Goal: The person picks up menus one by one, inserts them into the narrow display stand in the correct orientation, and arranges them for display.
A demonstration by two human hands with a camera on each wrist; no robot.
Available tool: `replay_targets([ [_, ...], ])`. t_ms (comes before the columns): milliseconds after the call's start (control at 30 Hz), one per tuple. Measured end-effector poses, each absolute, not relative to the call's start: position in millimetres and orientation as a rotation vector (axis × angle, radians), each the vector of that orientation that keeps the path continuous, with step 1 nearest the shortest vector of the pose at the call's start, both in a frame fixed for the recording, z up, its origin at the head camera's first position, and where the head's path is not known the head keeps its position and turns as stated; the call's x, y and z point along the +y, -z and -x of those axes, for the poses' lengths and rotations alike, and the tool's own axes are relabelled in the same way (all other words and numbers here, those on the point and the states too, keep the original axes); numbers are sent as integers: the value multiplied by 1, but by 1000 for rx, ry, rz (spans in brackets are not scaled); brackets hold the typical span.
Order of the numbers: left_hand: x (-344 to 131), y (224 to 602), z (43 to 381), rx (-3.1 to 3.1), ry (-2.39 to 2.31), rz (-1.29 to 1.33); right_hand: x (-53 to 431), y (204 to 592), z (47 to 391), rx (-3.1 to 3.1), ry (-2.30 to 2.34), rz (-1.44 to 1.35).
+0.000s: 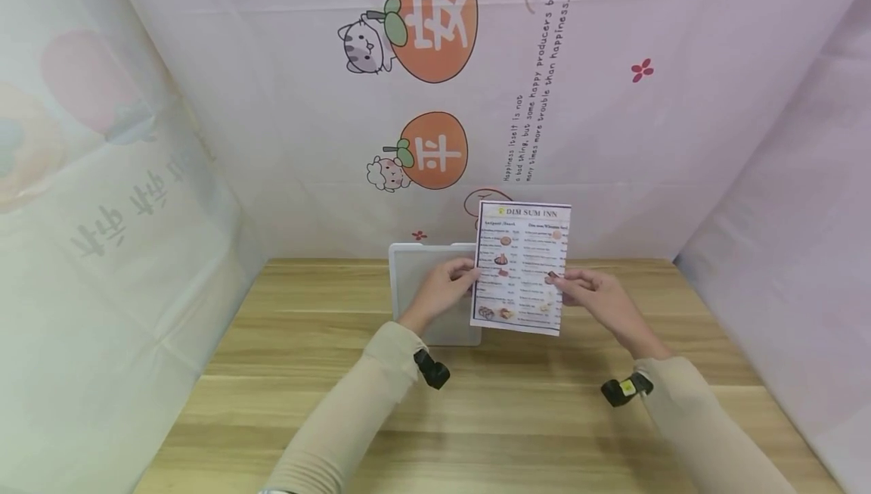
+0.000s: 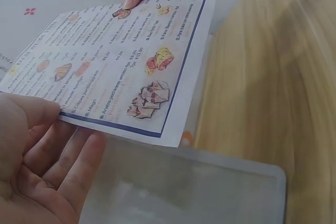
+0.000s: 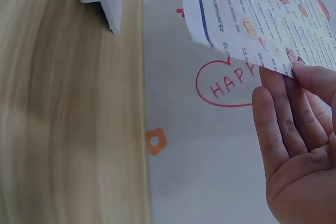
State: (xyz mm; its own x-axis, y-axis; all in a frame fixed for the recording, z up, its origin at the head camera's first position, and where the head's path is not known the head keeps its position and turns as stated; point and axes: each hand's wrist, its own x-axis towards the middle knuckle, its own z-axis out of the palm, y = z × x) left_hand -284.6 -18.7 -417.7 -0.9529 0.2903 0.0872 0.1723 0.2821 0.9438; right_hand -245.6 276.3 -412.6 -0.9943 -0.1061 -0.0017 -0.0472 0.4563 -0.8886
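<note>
A printed paper menu (image 1: 520, 267) headed "DIM SUM INN" is held upright above the table, its text facing me. At its left edge, my left hand (image 1: 445, 290) pinches the sheet between thumb and fingers. My right hand (image 1: 602, 301) pinches the opposite edge, thumb on the printed side, as the right wrist view shows with the menu (image 3: 252, 19). Behind the menu and left hand stands a white-framed board (image 1: 401, 274) with a grey face, partly hidden by both. In the left wrist view the board (image 2: 210, 192) lies below the menu's bottom edge.
The wooden table (image 1: 327, 403) runs back to a pale cloth backdrop (image 1: 272, 100) with printed oranges and lettering. Cloth walls rise on the left (image 1: 88, 290) and right (image 1: 803, 199). In the right wrist view, a support leg (image 3: 111, 14) shows under the board.
</note>
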Motion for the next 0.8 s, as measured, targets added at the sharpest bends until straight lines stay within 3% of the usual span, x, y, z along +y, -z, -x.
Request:
replay_targets([
  [800, -67, 361, 306, 2572, -1812, -452, 232, 356, 285, 2657, 1690, 331],
])
